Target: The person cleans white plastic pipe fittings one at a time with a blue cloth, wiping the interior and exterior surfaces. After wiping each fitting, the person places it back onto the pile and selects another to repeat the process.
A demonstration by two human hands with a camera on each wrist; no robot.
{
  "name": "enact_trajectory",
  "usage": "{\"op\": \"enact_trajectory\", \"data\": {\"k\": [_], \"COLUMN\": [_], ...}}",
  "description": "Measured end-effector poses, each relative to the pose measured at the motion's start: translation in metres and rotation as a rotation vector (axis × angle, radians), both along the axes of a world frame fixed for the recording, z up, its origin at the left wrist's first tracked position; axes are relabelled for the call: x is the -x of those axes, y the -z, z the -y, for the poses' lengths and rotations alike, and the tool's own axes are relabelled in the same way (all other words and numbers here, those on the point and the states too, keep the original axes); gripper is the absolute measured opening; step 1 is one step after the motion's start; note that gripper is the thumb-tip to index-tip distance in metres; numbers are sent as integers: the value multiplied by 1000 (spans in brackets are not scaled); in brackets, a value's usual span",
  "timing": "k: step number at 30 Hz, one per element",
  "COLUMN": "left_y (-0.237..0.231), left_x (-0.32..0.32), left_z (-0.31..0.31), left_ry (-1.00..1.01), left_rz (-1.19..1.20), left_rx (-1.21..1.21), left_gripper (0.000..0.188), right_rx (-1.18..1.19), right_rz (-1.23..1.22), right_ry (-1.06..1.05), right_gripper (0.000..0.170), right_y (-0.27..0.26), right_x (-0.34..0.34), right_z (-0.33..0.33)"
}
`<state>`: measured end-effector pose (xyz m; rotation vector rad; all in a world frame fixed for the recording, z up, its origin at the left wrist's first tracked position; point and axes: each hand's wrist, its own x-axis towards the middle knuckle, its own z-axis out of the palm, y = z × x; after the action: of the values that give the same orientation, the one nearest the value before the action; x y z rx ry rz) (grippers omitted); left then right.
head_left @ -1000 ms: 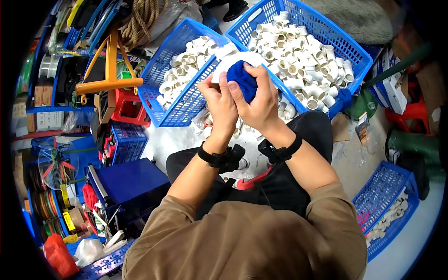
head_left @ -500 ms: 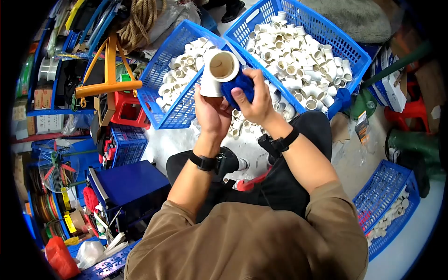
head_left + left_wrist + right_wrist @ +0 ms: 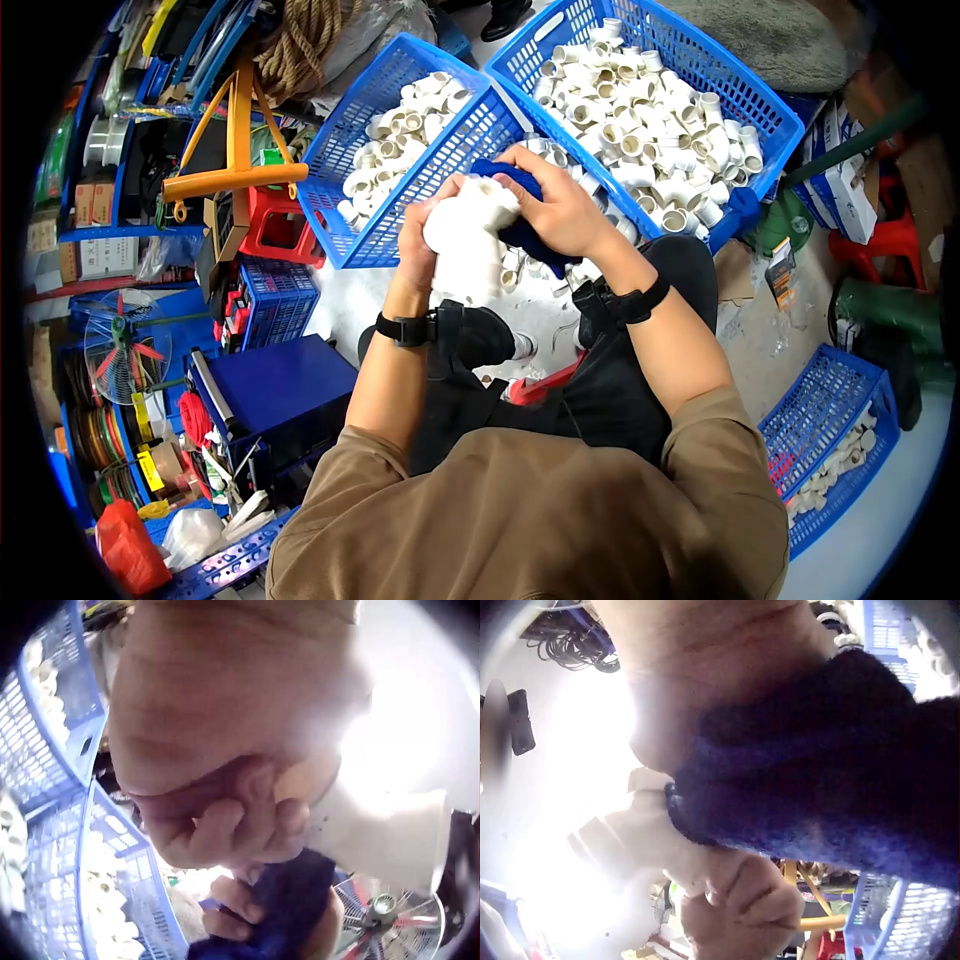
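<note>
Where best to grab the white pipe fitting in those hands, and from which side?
Probably grip the white pipe fitting by its lower barrel, from the person's near side: in the head view that straight length juts out bare, while the left hand covers its left and the right hand holds blue cloth at its right.

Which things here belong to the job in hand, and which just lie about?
Job in hand:
White plastic branched pipe fitting, in left hand
Dark blue fuzzy cloth, in right hand
Blue perforated plastic baskets, probably

Apparently lying about:
Orange metal frame
Coiled tan rope
Red-bladed fan
</note>
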<state>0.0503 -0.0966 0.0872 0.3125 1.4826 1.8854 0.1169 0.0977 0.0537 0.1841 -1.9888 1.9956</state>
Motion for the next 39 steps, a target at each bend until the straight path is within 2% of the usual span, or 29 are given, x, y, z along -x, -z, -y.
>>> {"op": "enact_trajectory", "data": {"k": [1,3,4,6,7,9,11,13,14,17,19,21,24,25,28,31,32,33,36,38,39], "left_y": [3,-1,-1,-5,-3,1,3,2,3,4,1,-4,-20,-21,-31,-36,-38,-33,-21,-10,-8], "left_x": [-2,8,6,1,-2,-8,-9,0,4,10,9,9,1,-2,-15,-19,-24,-24,-19,-16,-24], "left_z": [-1,7,7,4,4,0,-12,-8,-5,3,8,9,5,3,-4,0,0,0,6,13,17], "left_ry": [-18,152,151,137,133,-87,-372,-465,-468,-411,-307,-318,-246,-247,-87,-30,66,103,155,114,106], "left_rz": [-29,-163,-159,-323,-322,-446,-391,-481,-483,-508,-654,-733,-1010,-1007,-1108,-1225,-1211,-1331,-1411,-1353,-1080], "left_rx": [57,142,143,105,105,-41,-120,-18,-17,-39,152,214,671,669,708,703,687,637,536,305,196], "left_gripper": [51,51,51,52,52,53,49,44,44,45,50,47,32,32,32,38,44,50,54,60,59], "right_rx": [-108,-168,-156,-107,-58,15,132,6,-13,-182,-396,-511,-605,-654,-811,-751,-734,-715,-612,-691,-778], "right_rz": [48,-2,78,47,14,85,149,93,98,-12,-238,-229,-296,-401,-469,-347,-305,-281,-70,-31,-27], "right_ry": [5,-96,-206,-181,-155,-122,-160,-87,-128,-125,-33,24,110,145,246,334,381,395,314,432,515], "right_gripper": [41,42,43,46,49,57,56,54,51,40,34,34,36,39,39,36,32,28,30,30,30], "right_y": [-4,0,-2,-1,0,9,10,4,-2,-16,-20,-34,-47,-49,-49,-56,-55,-56,-48,-38,-33], "right_x": [-3,-1,-2,-1,0,6,5,1,-3,-8,-8,-18,-26,-25,-24,-29,-27,-27,-25,-19,-17], "right_z": [-4,-12,-18,-14,-11,-4,0,0,-5,-24,-40,-50,-51,-44,-13,-8,-8,-10,-21,-34,-41]}}
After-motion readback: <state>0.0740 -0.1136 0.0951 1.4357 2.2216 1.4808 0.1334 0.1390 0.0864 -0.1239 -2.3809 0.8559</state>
